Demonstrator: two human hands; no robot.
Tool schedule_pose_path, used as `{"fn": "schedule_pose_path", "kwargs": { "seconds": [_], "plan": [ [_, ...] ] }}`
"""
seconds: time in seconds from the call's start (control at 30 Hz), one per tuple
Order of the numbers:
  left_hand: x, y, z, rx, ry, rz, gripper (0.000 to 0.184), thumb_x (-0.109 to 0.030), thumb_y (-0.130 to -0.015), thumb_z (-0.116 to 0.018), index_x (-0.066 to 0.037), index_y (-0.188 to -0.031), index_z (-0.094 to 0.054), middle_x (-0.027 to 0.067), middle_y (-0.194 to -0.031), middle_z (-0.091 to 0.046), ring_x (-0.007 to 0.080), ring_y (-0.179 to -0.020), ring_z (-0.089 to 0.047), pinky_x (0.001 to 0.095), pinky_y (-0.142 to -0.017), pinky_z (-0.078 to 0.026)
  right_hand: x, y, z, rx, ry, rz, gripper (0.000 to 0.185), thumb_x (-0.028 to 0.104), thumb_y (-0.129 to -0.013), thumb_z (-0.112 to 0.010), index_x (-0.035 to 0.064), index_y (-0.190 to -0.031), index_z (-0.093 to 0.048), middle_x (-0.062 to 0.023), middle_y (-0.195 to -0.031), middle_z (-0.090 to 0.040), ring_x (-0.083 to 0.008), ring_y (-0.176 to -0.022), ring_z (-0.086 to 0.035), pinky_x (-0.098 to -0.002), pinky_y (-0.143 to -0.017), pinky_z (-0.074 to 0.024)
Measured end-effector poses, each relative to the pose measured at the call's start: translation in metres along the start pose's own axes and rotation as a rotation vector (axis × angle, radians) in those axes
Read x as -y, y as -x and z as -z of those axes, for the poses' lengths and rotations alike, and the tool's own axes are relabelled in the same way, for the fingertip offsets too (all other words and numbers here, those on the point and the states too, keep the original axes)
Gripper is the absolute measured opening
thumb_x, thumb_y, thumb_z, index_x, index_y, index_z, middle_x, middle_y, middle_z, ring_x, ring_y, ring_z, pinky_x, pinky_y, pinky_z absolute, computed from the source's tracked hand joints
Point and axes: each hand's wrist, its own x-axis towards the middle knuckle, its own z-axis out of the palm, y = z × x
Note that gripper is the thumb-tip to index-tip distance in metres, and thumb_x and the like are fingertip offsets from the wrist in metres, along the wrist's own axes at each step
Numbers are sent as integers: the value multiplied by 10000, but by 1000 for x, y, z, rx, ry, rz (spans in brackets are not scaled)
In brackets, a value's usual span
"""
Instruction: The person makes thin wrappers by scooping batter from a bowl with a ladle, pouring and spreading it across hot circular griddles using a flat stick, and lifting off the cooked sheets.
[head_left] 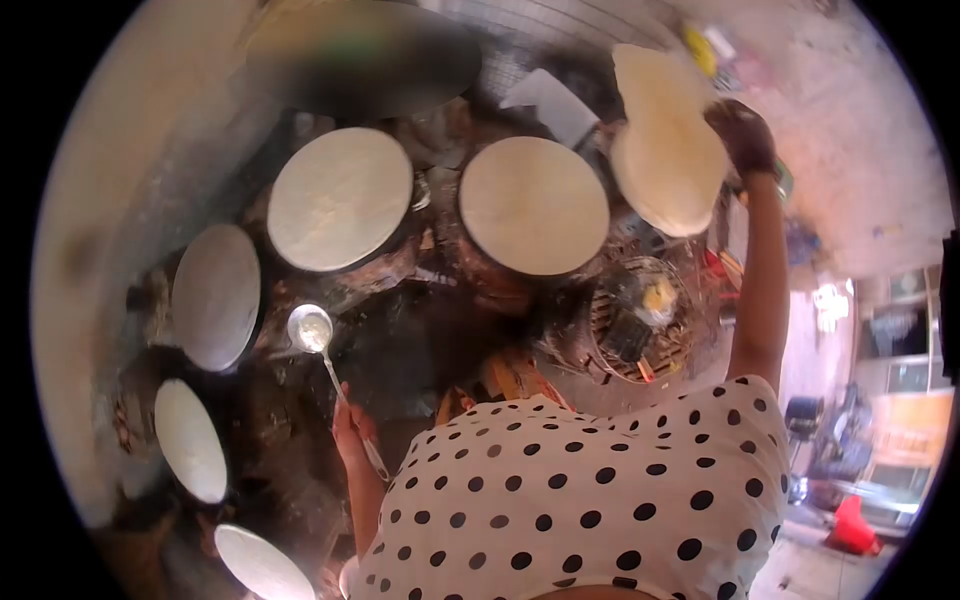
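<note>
My left hand (350, 425) is wrapped round the handle of a metal ladle (313, 330), whose bowl holds something pale. My right hand (742, 138), dark as if gloved or in shadow, is at the right edge of a large thin flatbread (665, 140); its fingers are too dark to make out. The flatbread hangs long and folded over the upper right griddle area. Two round griddles covered with pale batter, one at upper left (340, 198) and one in the centre (535, 205), lie between the hands.
At left stands a bare grey griddle (216, 297). Below it are two more pale-topped rounds (190, 440) (262, 563). A large dark pan (365, 60) is at the top. A round rack (640, 320) with a plastic bag (655, 295) sits right of centre. A white sheet (555, 105) lies behind.
</note>
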Motion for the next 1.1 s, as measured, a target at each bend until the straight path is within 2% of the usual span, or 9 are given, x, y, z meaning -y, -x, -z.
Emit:
{"fn": "schedule_pose_path", "kwargs": {
  "seconds": [0.1, 0.17, 0.23, 0.43, 0.77, 0.93, 0.97, 1.0, 1.1],
  "plan": [
    [16, 6, -62, 35, -39, 4, 355, -212, -996, -409, -74, -1320, -446, -37, -609, -380, 52, -405, -324, 209, -346, -295, 12, 12, -18, 237, 136, -353, 164, 290, -861, -536, 164, -921, -624, -96, -870, -637, -275, -742, -645, -395, -592, -524],
    [32, 12, -91, 62, -33, 10, 354, -214, -1000, -400, -74, -1322, -442, -40, -609, -380, 50, -405, -328, 207, -345, -302, -5, 53, -95, 156, 225, -201, 212, 315, -890, -479, 137, -911, -592, -85, -857, -637, -274, -764, -658, -425, -605, -534],
    [46, 21, -121, 77, -29, 10, 354, -215, -1003, -391, -74, -1324, -437, -43, -609, -380, 48, -405, -333, 205, -343, -310, -4, 91, -144, 41, 171, -197, 90, 178, -837, -494, 174, -878, -574, -63, -755, -581, -247, -645, -630, -404, -528, -509],
    [78, 58, -189, -33, -4, 71, 364, -214, -1011, -362, -79, -1345, -411, -53, -603, -368, 33, -405, -332, 197, -344, -340, 20, 178, -239, 385, -99, -354, 154, 183, -823, -541, 168, -973, -571, -60, -894, -592, -249, -824, -628, -417, -696, -500],
    [130, 148, -156, -145, 449, -37, 373, -145, -1010, -327, -50, -1367, -372, -55, -631, -359, 17, -419, -335, 181, -363, -336, 112, 211, -210, -75, -758, -562, 317, 275, -846, -639, 138, -1131, -621, -130, -998, -637, -326, -887, -619, -420, -774, -501],
    [187, 279, -86, 19, 1282, -165, 336, -30, -969, -359, 66, -1288, -395, -18, -683, -448, 56, -484, -422, 213, -449, -360, 311, 263, -118, 679, -1467, -210, 248, 216, -908, -574, 55, -1090, -623, -118, -853, -653, -251, -766, -630, -359, -675, -509],
    [219, 306, -75, -32, 1402, -233, 320, -47, -968, -362, 81, -1257, -409, -11, -652, -453, 61, -487, -431, 215, -448, -365, 342, 270, -104, 814, -1450, 13, 229, 211, -922, -555, 51, -1071, -623, -90, -800, -650, -211, -673, -626, -341, -601, -509],
    [251, 339, -48, -31, 1531, -265, 325, -35, -953, -375, 93, -1250, -401, -15, -631, -448, 62, -493, -443, 227, -456, -375, 370, 282, -56, 1154, -1726, -93, 201, 214, -939, -529, 68, -1048, -611, -28, -724, -615, -123, -520, -551, -292, -455, -448],
    [285, 440, 2, -272, 1707, -628, 331, -25, -933, -406, 100, -1239, -394, -43, -628, -440, 52, -478, -434, 226, -468, -370, 465, 309, 50, 1438, -1710, 391, 193, 208, -938, -529, 83, -1070, -594, -1, -704, -594, -70, -482, -512, -246, -409, -398]
  ]
}}
